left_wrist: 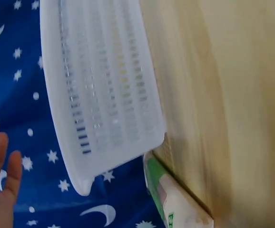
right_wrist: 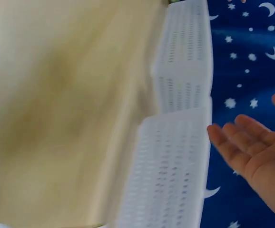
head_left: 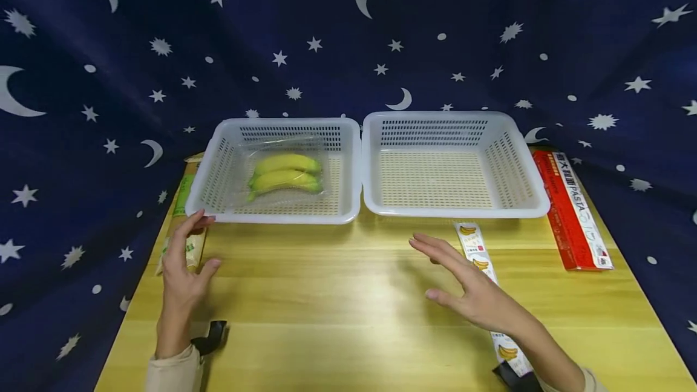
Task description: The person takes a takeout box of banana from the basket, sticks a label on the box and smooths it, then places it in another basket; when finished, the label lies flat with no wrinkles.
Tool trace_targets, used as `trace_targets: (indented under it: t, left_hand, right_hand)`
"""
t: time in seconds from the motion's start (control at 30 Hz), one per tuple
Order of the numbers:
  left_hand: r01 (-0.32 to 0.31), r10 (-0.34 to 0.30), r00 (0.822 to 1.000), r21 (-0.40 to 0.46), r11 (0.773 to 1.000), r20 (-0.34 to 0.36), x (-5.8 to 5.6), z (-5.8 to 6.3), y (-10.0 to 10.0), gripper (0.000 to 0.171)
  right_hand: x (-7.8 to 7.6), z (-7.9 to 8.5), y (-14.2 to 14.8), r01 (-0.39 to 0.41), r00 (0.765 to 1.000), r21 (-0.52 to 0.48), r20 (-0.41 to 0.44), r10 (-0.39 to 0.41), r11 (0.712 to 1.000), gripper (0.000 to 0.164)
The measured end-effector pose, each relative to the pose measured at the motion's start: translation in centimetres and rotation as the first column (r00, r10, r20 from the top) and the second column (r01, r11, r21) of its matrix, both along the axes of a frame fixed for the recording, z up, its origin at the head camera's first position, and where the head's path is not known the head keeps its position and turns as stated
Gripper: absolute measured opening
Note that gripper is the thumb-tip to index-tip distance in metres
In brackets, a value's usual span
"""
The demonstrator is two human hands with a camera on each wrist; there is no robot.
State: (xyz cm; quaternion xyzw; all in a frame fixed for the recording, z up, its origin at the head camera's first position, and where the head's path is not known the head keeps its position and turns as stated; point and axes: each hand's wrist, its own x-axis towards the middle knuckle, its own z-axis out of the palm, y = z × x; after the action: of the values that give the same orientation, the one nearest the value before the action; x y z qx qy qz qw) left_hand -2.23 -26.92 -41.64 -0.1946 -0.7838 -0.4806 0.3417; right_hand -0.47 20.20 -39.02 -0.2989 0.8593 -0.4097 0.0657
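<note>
My left hand (head_left: 185,271) hovers near the front left corner of the left white basket (head_left: 283,219), fingers relaxed and holding nothing. Inside that basket, two yellow-green bananas (head_left: 285,173) lie in a clear plastic bag (head_left: 245,168). My right hand (head_left: 474,289), fingers loosely extended, is above the table in front of the right white basket (head_left: 457,213), which has nothing in it. Under the right hand runs a white strip printed with bananas (head_left: 480,264). The left wrist view shows the left hand (left_wrist: 2,180) with spread fingers; the right wrist view shows the right palm (right_wrist: 266,161) empty.
A red pasta box (head_left: 572,216) lies right of the right basket. Left of the left basket is a green and cream package (head_left: 193,250), partly hidden by the left hand. A dark blue curtain (head_left: 337,29) with moons and stars hangs behind the wooden table (head_left: 327,295).
</note>
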Motion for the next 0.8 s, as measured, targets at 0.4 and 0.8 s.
trace_targets:
  t: [0.4, 0.8]
  left_hand:
    - [-0.209, 0.200, 0.974, 0.081, 0.975, 0.104, -3.3, 0.2, -0.5, 0.086]
    - [-0.274, 0.231, 0.935, 0.136, 0.952, 0.267, -4.5, -1.5, -1.3, 0.069]
  right_hand:
    - [-9.0, 3.7, -5.0, -0.212, 0.975, -0.028, -0.073, 0.209, 0.977, 0.077]
    - [-18.4, 3.7, -11.1, -0.249, 0.968, 0.026, 0.017, 0.249, 0.968, 0.079]
